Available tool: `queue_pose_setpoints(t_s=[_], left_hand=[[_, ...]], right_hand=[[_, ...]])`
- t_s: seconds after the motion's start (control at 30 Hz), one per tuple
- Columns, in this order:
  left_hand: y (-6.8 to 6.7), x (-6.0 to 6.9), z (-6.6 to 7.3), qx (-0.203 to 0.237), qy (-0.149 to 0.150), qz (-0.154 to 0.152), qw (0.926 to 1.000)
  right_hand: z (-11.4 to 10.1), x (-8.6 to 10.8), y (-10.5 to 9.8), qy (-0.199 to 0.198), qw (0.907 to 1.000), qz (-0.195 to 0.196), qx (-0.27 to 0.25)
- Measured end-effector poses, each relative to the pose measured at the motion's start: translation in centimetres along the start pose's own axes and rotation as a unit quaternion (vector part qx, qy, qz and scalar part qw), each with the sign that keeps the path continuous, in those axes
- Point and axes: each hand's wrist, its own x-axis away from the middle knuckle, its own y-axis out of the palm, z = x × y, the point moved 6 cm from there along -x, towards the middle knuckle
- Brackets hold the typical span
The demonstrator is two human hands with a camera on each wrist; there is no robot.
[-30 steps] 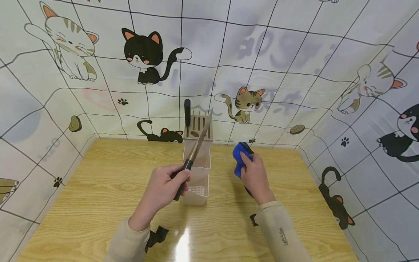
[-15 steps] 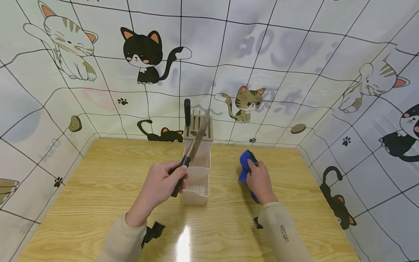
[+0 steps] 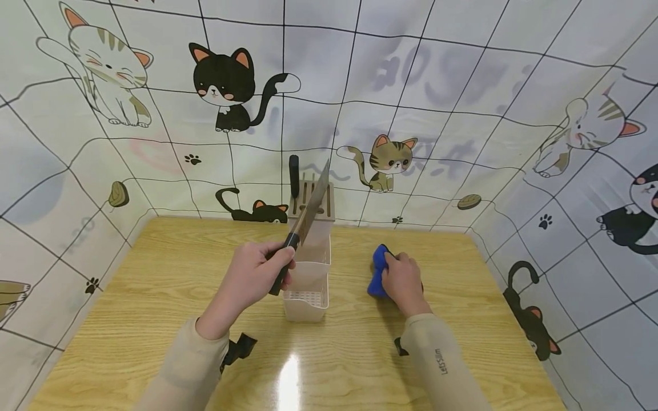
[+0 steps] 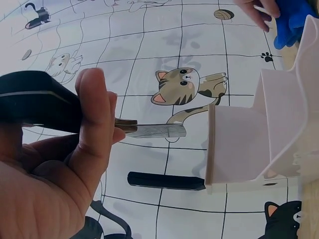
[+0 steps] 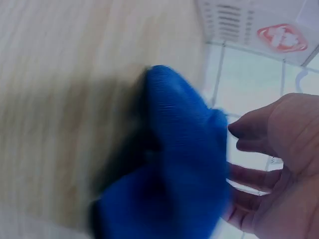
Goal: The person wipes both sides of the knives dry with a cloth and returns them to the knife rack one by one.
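Observation:
My left hand [image 3: 252, 277] grips the black handle of a kitchen knife [image 3: 315, 200]. Its blade points up and away, crossing in front of a pale plastic knife rack [image 3: 305, 313] in the head view. To the right of the rack, my right hand [image 3: 403, 281] holds a crumpled blue cloth [image 3: 379, 271] with a dark edge over the table. In the right wrist view the cloth [image 5: 184, 164] is blurred and the fingers and thumb lie along its side. A second black handle [image 3: 294, 176] stands upright at the left of the rack's slotted top.
The rack has open bins below its slotted top and stands on a wood-grain table [image 3: 169, 285]. Cat-patterned sheeting [image 3: 319, 74] closes in the back and sides. Black straps [image 3: 239, 347] show by the left cuff.
The right hand and cloth have moved slightly toward me, and the cloth's shape has shifted. The left hand has drawn a little left, turning the knife so more of its blade shows.

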Motion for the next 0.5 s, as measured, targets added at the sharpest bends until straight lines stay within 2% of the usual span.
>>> queue_pose_setpoints(t_s=[0.1, 0.2, 0.37, 0.5], left_hand=[[0.0, -0.4, 0.2, -0.011, 0.004, -0.002, 0.9999], [-0.1, -0.8, 0.3, -0.016, 0.003, -0.005, 0.9999], [-0.1, -1.6, 1.0, -0.010, 0.001, -0.012, 0.9999], [-0.3, -2.4, 1.9, -0.028, 0.006, -0.013, 0.9995]], right_hand=[[-1.6, -0.2, -0.7, -0.021, 0.9992, 0.006, -0.033], [-3.4, -0.3, -1.2, -0.035, 0.9945, -0.017, -0.098], [-6.5, -0.3, -1.5, -0.046, 0.9726, -0.085, -0.211], [-8.6, -0.3, -1.0, -0.067, 0.9575, -0.127, -0.250]])
